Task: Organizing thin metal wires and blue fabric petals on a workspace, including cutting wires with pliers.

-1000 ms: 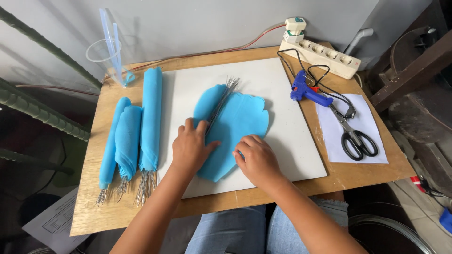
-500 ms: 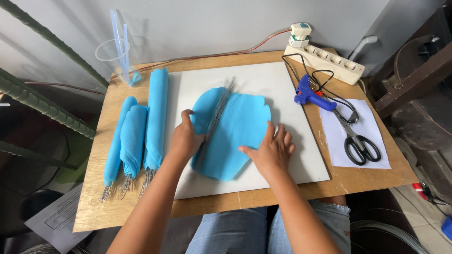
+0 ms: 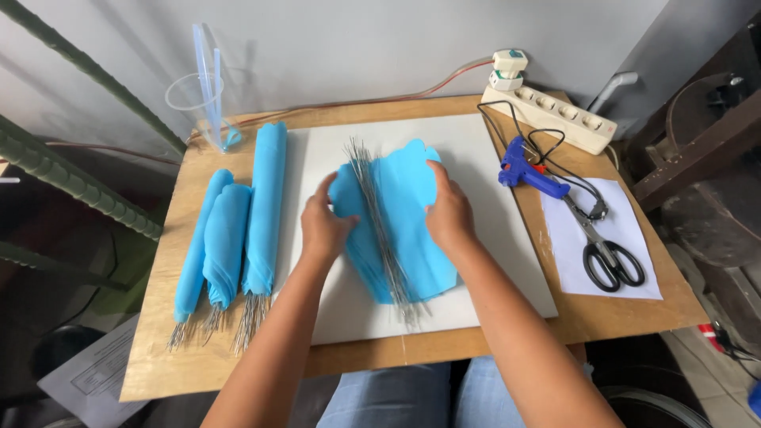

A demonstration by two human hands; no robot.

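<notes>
A blue scalloped sheet (image 3: 408, 230) lies on a white board (image 3: 491, 261) in the middle of the wooden table (image 3: 158, 357). A bundle of thin metal wires (image 3: 380, 230) runs along its middle, from the far end to the near edge. My left hand (image 3: 323, 226) holds the sheet's left edge, fingers curled over it. My right hand (image 3: 448, 210) presses flat on the sheet's right side, fingertips near its far edge. The wires lie between my two hands.
Three rolled blue sheets with wire ends (image 3: 238, 230) lie at the left. A clear plastic cup (image 3: 202, 107) stands behind them. A blue glue gun (image 3: 531, 170), a power strip (image 3: 551, 119), and black scissors (image 3: 606, 254) on white paper (image 3: 634, 230) are at the right.
The sheet and wires have turned so the wires point more straight away from me. My left hand went to the sheet's left edge, my right hand to its upper right.
</notes>
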